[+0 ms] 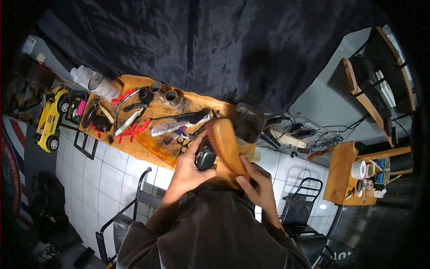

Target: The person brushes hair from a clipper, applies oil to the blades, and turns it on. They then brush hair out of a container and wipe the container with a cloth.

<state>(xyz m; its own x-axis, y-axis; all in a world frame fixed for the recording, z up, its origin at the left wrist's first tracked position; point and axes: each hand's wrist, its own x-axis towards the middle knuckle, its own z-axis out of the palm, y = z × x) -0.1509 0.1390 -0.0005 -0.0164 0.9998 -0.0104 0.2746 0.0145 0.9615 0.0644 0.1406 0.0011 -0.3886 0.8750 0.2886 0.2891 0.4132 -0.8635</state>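
Note:
My left hand (190, 174) is closed around a black hair clipper (206, 158), its rounded end toward me. In my right hand (259, 183) is a wooden brush (227, 145), gripped near its lower end. The brush's reddish bristles face left and lie right against the clipper. Both are held over the near edge of a wooden table (154, 152). Just beyond my left hand lie scissors (182, 143) and a pale comb (169, 127).
Red-handled tools (134, 131) and metal cups (172, 97) stand on the table. A dark bin (249, 122) is at its right end, beside a hair dryer (270, 139) and tangled cables. Chairs (123, 228) flank me. A yellow toy truck (51, 119) is at far left.

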